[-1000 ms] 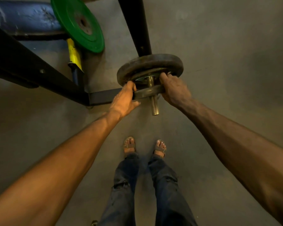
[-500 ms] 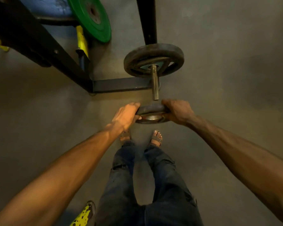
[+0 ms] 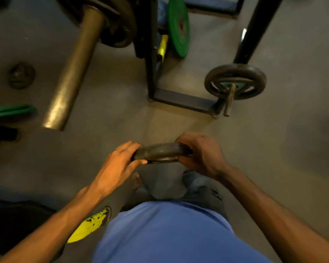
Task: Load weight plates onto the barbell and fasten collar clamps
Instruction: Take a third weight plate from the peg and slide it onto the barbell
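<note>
Presently a small weight plate (image 3: 160, 151) is being gripped edgewise by both hands (image 3: 120, 162) (image 3: 201, 156); the barbell sleeve (image 3: 72, 73) at ten o'clock could be missed, or the plate dropped on feet.

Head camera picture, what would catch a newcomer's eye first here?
First, the dark weight plate held at mid-frame between the left hand and right hand. Next, the thick brass-coloured barbell sleeve slanting across the upper left. The green plate stands on edge at top centre.
</note>
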